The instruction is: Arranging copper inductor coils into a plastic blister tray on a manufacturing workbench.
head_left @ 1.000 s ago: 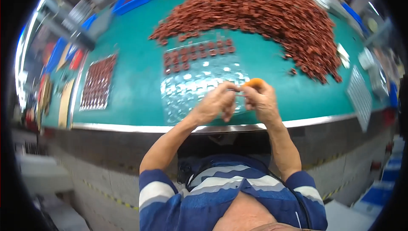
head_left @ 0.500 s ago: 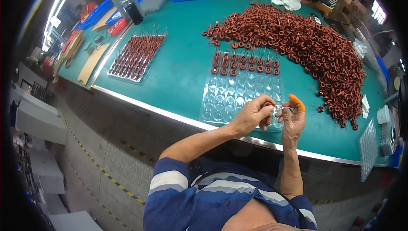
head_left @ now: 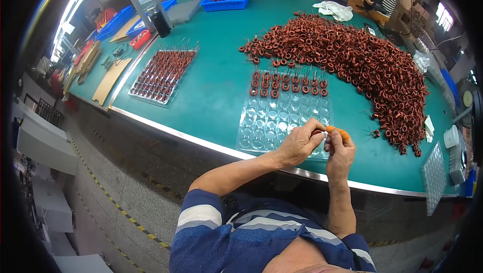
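My left hand (head_left: 297, 146) pinches a small red-brown ring coil (head_left: 316, 132) between thumb and fingers, above the near right part of a clear plastic tray (head_left: 245, 133). Thumb and forefinger of my right hand (head_left: 340, 156), the forefinger in an orange finger cot (head_left: 338, 133), are closed on the coil's thin wire leads. Much of the coil is hidden by my fingers. In the tray's far rows stand several like coils (head_left: 286, 83), leads pointing away from me; its nearer round pockets hold none.
A big curved heap of coils (head_left: 387, 87) covers the right and far table. A filled tray (head_left: 163, 74) lies to the left, and a blue bin (head_left: 229, 5) of coils stands at the back. White cloths (head_left: 333, 10) lie beyond the heap. People are across the table.
My right hand has come in to the left, its orange-covered forefinger bending from raised down to the thumb at the coil's leads. My left hand keeps hold of the coil.
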The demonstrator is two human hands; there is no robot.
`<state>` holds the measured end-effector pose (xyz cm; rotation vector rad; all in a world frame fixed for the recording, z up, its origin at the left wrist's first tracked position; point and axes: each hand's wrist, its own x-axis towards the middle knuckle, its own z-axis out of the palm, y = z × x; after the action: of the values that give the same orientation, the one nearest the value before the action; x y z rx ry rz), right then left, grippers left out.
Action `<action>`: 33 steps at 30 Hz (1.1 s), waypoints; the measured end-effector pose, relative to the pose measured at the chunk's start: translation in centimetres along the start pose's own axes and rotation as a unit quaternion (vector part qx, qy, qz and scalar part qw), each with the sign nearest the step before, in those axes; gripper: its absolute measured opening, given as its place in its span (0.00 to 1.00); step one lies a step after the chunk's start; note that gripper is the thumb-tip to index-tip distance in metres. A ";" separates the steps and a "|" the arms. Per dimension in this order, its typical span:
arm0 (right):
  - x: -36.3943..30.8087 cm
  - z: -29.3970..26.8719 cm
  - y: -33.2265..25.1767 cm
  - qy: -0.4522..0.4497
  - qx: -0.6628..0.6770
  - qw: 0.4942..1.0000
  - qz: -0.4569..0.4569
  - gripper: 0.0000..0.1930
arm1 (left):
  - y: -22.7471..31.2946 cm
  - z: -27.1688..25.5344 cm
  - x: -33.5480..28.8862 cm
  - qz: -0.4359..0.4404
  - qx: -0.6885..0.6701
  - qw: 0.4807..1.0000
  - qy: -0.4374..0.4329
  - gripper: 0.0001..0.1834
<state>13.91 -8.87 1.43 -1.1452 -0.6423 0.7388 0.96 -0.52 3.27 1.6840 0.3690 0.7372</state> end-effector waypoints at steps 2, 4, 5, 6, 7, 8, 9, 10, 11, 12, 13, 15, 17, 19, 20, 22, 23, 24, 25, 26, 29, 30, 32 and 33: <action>-0.7 0.7 -0.2 0.017 -0.093 0.991 -0.093 0.14 | -0.1 -0.1 -0.1 0.011 0.039 0.999 0.013 0.09; -0.9 0.8 -0.4 0.027 -0.188 0.969 -0.160 0.12 | 0.0 0.0 -0.3 0.003 0.015 1.000 0.017 0.10; -0.5 1.0 -0.5 0.042 -0.142 0.981 -0.124 0.12 | -0.1 0.1 -0.2 0.000 -0.007 1.000 0.022 0.11; -0.3 1.2 -0.5 0.057 -0.095 0.990 -0.087 0.13 | -0.2 0.1 0.1 -0.003 -0.029 0.999 0.027 0.11; 0.0 0.5 -0.2 0.040 -0.091 0.991 -0.086 0.16 | 0.0 -0.1 0.2 -0.007 -0.016 1.000 0.022 0.12; 0.1 -0.5 0.4 0.020 -0.070 0.996 -0.061 0.17 | -0.1 -0.3 0.3 -0.005 -0.016 1.000 0.025 0.12; 0.0 -1.2 0.8 0.000 -0.049 0.998 -0.035 0.18 | -0.3 -0.4 0.4 0.026 0.038 0.998 0.032 0.11; -0.6 -1.1 0.6 -0.010 -0.038 0.999 -0.004 0.18 | -0.4 -0.6 0.4 0.055 0.091 0.994 0.038 0.11; -0.8 -0.8 0.4 -0.014 -0.039 0.999 -0.002 0.18 | -0.4 -0.8 0.6 0.087 0.148 0.985 0.031 0.10; -0.9 -0.4 0.2 -0.041 -0.027 0.999 0.014 0.17 | -0.4 -1.0 0.7 0.109 0.208 0.972 0.005 0.11; -1.1 -0.3 0.2 -0.069 -0.015 0.997 0.031 0.16 | 0.0 -1.1 0.7 0.129 0.267 0.955 -0.021 0.11; -0.8 -0.5 0.4 -0.056 0.017 0.997 0.057 0.13 | -0.4 -1.5 1.3 0.115 0.291 0.944 -0.102 0.12; -0.7 -0.8 -0.1 -0.040 0.070 0.991 0.103 0.10 | 0.5 -2.2 2.1 0.140 0.287 0.932 -0.174 0.12; -0.3 -1.1 -0.1 -0.052 0.086 0.986 0.136 0.10 | 1.4 -2.9 2.3 0.122 0.304 0.920 -0.214 0.12; -0.1 -1.4 -0.1 -0.057 0.102 0.980 0.164 0.09 | 1.7 -3.2 2.3 0.108 0.320 0.905 -0.260 0.12; 0.2 -2.2 0.1 -0.098 0.106 0.974 0.176 0.09 | 2.0 -3.8 2.2 0.154 0.348 0.889 -0.256 0.10; 0.3 -2.5 0.3 -0.138 0.111 0.966 0.188 0.08 | 2.1 -4.2 2.3 0.200 0.369 0.863 -0.280 0.09; 0.4 -2.7 0.4 -0.177 0.115 0.957 0.198 0.07 | 2.3 -4.4 2.4 0.245 0.390 0.834 -0.304 0.08; 0.2 -2.6 0.6 -0.165 0.093 0.960 0.207 0.07 | 2.5 -4.5 2.2 0.279 0.433 0.802 -0.301 0.08; 0.0 -2.3 0.7 -0.152 0.072 0.962 0.216 0.07 | 2.8 -4.7 2.0 0.313 0.474 0.767 -0.297 0.09; -0.3 -1.8 1.3 -0.136 0.053 0.964 0.223 0.08 | 1.9 -4.5 1.2 0.370 0.521 0.722 -0.265 0.07; -0.5 -1.8 1.5 -0.133 0.045 0.963 0.231 0.08 | 1.8 -4.3 0.8 0.380 0.529 0.715 -0.255 0.06; -0.8 -1.4 1.2 -0.120 0.032 0.966 0.227 0.07 | 1.4 -4.0 0.5 0.386 0.540 0.707 -0.245 0.06; -0.9 -1.3 1.1 -0.109 0.017 0.968 0.225 0.07 | 1.1 -3.9 0.4 0.390 0.550 0.701 -0.232 0.06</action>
<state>14.16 -10.05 -0.05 -1.2023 -0.5518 1.2720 -1.42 2.37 4.82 3.1869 -0.4417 0.6517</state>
